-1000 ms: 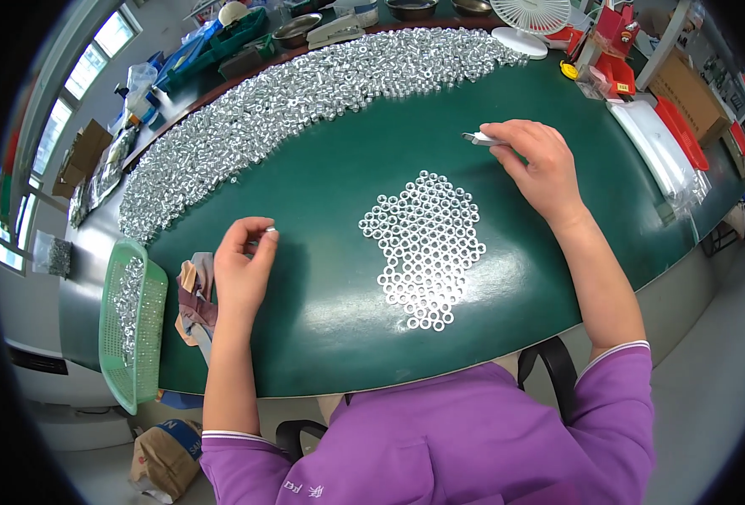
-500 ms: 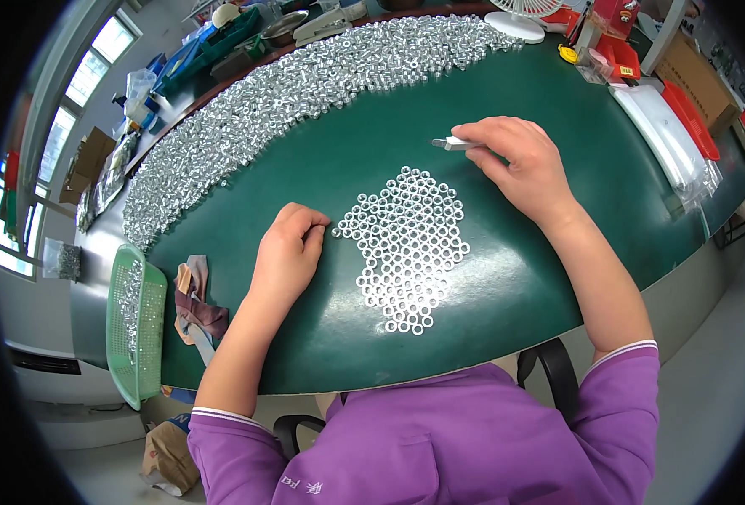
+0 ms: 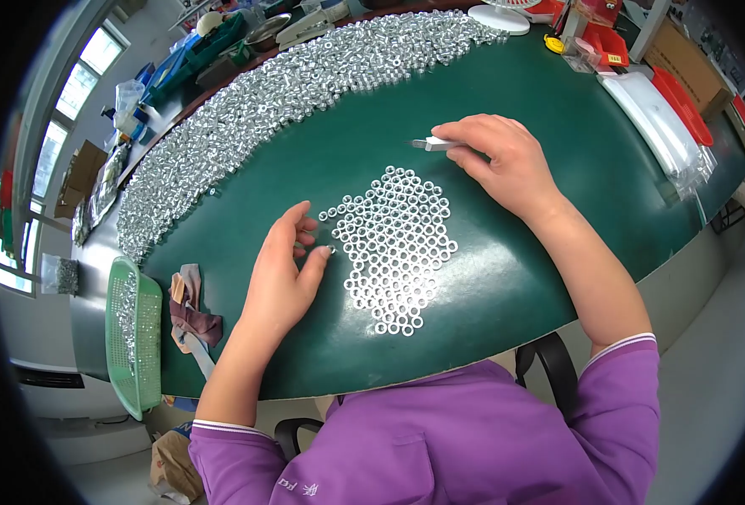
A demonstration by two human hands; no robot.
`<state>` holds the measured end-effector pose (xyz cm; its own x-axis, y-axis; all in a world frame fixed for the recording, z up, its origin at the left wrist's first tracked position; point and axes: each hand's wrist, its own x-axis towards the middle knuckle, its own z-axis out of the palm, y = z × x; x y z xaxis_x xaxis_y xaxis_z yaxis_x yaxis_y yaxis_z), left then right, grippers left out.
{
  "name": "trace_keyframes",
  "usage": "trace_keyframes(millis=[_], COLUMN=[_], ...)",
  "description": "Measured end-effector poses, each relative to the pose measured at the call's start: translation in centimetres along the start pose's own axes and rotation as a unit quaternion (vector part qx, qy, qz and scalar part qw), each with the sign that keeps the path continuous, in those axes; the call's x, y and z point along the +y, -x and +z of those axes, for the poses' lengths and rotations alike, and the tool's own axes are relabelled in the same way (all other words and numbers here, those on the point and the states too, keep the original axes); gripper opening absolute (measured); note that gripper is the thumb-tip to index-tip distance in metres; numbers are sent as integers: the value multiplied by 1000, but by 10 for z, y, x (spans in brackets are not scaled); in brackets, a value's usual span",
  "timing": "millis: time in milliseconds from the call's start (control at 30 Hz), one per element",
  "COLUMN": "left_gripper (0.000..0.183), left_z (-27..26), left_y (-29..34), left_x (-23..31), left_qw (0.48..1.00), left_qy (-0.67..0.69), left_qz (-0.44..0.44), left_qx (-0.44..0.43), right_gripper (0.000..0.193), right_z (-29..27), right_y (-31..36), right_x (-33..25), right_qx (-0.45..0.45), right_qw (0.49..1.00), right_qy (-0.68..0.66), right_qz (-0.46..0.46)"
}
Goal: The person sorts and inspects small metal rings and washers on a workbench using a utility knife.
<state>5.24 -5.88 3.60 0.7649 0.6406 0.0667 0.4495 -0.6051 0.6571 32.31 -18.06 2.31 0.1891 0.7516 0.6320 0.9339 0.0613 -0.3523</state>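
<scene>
A single layer of small silvery metal rings lies grouped on the green table in front of me. Beside its left edge is my left hand, fingers and thumb apart. One small ring is at my thumb tip; whether they touch, I cannot tell. My right hand is above the group's upper right, closed on a small white-handled knife. Its short, flat metal blade points left, clear of the rings.
A long heap of metal rings curves along the table's far edge. At left are a green basket with metal pieces and a crumpled cloth. Clear plastic bags and a red tray lie at right, a white fan base behind.
My left hand has opened, its thumb spreading away from the fingers. The view has shifted slightly, moving the scene left. My right hand still holds the knife in much the same pose.
</scene>
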Motion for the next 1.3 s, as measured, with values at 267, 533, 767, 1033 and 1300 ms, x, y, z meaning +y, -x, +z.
trace_keyframes(millis=[267, 533, 767, 1033, 1300], left_gripper=[130, 124, 115, 108, 77], left_z=[21, 14, 14, 10, 8], left_y=[37, -9, -13, -36, -39], left_x=[-2, -21, -27, -13, -11], left_qw=[989, 991, 989, 948, 938], left_qy=[-68, -51, 87, -248, -263], left_qz=[129, 121, 101, 197, 210], left_qx=[-34, -25, -65, 13, -80], right_gripper=[22, 20, 20, 20, 20], right_z=[3, 7, 7, 9, 5], right_y=[0, 2, 2, 2, 2], right_x=[-4, 0, 4, 5, 7], right_qx=[-7, -6, -14, -4, -11], right_qw=[1000, 1000, 1000, 1000, 999], right_qy=[2, -21, -24, -10, -23], right_qz=[-17, -2, 15, 4, 30])
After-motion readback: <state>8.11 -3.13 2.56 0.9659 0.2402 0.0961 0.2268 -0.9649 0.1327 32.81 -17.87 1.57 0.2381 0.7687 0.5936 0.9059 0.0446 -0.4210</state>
